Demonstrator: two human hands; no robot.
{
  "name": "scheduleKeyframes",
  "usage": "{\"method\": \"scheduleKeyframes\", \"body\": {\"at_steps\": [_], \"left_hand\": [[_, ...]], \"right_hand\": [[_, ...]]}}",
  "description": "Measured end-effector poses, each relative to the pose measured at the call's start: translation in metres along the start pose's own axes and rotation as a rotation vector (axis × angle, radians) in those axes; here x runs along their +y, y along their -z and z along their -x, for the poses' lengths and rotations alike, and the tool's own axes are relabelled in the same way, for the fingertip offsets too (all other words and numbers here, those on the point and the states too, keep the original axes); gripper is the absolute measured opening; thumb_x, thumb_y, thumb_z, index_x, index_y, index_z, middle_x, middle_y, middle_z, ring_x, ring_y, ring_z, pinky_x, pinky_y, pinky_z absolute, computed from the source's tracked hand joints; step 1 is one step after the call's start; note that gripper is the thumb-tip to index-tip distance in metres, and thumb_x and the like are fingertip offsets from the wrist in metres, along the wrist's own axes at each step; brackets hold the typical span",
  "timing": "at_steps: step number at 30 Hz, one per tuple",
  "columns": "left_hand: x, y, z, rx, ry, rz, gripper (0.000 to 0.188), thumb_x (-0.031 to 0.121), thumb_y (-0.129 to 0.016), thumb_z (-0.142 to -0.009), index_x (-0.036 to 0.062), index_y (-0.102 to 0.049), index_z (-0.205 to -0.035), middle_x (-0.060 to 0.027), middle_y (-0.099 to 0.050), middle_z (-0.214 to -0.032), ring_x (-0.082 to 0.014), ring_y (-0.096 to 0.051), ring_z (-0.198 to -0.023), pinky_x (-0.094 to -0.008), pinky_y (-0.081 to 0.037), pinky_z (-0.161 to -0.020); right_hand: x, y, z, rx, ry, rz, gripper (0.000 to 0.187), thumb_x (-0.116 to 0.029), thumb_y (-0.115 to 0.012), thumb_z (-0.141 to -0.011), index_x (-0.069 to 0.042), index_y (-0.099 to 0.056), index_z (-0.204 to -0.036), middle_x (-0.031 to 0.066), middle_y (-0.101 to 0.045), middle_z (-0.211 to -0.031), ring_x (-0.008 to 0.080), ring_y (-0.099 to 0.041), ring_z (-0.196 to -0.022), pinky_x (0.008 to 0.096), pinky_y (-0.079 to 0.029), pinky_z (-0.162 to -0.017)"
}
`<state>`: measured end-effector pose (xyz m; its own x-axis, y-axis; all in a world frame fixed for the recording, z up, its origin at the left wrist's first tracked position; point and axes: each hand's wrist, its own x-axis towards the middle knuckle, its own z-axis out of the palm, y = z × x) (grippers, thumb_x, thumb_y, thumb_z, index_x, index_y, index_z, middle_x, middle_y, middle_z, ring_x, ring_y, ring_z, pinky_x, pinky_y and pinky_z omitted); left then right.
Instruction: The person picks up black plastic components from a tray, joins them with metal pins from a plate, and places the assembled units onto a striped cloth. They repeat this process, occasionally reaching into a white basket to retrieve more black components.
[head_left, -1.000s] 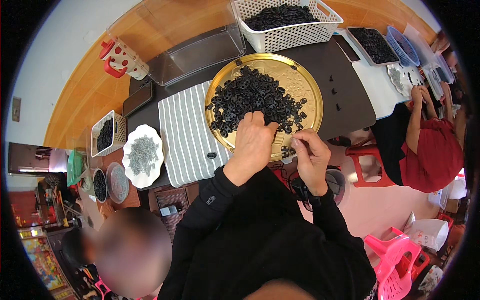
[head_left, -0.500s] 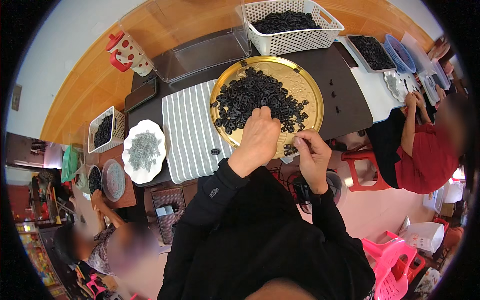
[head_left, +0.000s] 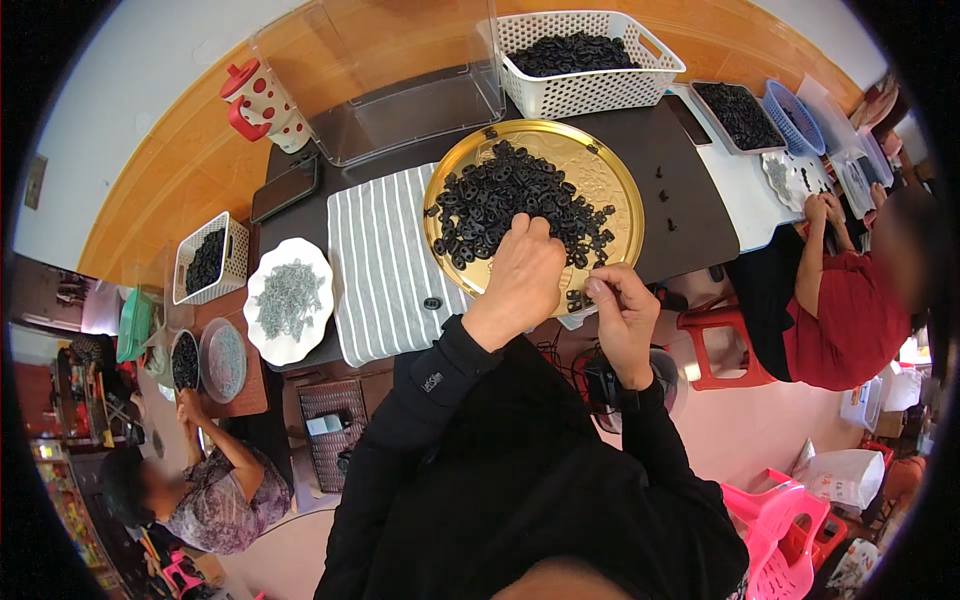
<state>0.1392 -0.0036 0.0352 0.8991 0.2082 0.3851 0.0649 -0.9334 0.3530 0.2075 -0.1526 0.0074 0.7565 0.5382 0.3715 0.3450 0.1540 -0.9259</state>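
A round gold tray (head_left: pixel 622 190) lies before me, bearing a heap of small black plastic pieces (head_left: pixel 510 190) with holes. My left hand (head_left: pixel 520 275) bends over the heap's near edge, fingers curled down among the pieces; its fingertips are hidden. At the tray's near right rim, my right hand (head_left: pixel 625 310) pinches thumb against forefinger. What sits in that pinch is too small to make out. Close by its fingertips are a few black pieces (head_left: pixel 576 299) on the tray. One lone black piece (head_left: pixel 432 303) rests on the grey-and-white striped cloth (head_left: pixel 378 270), left of the tray.
On the left stand a white scalloped dish (head_left: pixel 272 345) of small clear pieces and a phone (head_left: pixel 285 188). Behind are a clear box (head_left: pixel 400 115), a dotted cup (head_left: pixel 270 110) and a white basket (head_left: pixel 590 95) of black pieces. Co-workers (head_left: pixel 840 320) (head_left: pixel 215 500) sit at both sides.
My hands keep almost the same pose and place at the tray, while the whole view shifts slightly. The co-worker at the left has moved their head and drawn their hands together below the bowls.
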Motion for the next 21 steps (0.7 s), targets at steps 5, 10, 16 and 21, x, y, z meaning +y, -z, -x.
{"method": "scheduleKeyframes", "body": {"at_steps": [5, 10, 16, 21], "left_hand": [[-0.004, 0.010, 0.012, 0.138, 0.092, 0.172, 0.011, -0.006, -0.060, -0.065, -0.0026, -0.063, -0.076, -0.0155, -0.058, -0.082, -0.0317, -0.055, -0.080, -0.0399, -0.045, -0.071], [-0.013, 0.034, 0.041, 0.204, 0.380, 1.039, 0.021, -0.005, -0.065, -0.083, -0.0015, -0.070, -0.104, -0.0019, -0.060, -0.079, -0.0083, -0.056, -0.073, -0.0228, -0.045, -0.064], [-0.014, 0.042, 0.086, 0.246, 0.598, 1.556, 0.019, -0.006, -0.062, -0.087, -0.0053, -0.068, -0.105, -0.0092, -0.069, -0.086, -0.0123, -0.063, -0.074, -0.0228, -0.051, -0.066], [-0.012, 0.047, 0.103, 0.314, 0.586, 1.538, 0.018, -0.006, -0.062, -0.087, -0.0032, -0.070, -0.103, -0.0087, -0.069, -0.087, -0.0115, -0.064, -0.074, -0.0226, -0.052, -0.067]], "right_hand": [[-0.003, -0.002, 0.001, 0.013, 0.002, -0.026, 0.006, 0.006, -0.059, -0.087, 0.004, -0.061, -0.092, 0.0023, -0.058, -0.083, 0.0063, -0.053, -0.072, 0.0203, -0.042, -0.065], [-0.014, -0.018, 0.003, -0.056, -0.038, -0.159, 0.007, 0.007, -0.058, -0.088, 0.003, -0.061, -0.092, 0.0027, -0.057, -0.086, 0.0075, -0.053, -0.073, 0.0212, -0.043, -0.066], [-0.031, -0.059, 0.008, -0.200, 0.043, -0.207, 0.011, 0.007, -0.060, -0.087, 0.002, -0.061, -0.095, 0.0038, -0.057, -0.090, 0.0084, -0.052, -0.076, 0.0206, -0.041, -0.064], [-0.031, -0.074, 0.015, -0.242, 0.021, -0.220, 0.012, 0.008, -0.060, -0.086, 0.001, -0.060, -0.096, 0.0035, -0.057, -0.088, 0.0085, -0.052, -0.074, 0.0217, -0.042, -0.065]]}}
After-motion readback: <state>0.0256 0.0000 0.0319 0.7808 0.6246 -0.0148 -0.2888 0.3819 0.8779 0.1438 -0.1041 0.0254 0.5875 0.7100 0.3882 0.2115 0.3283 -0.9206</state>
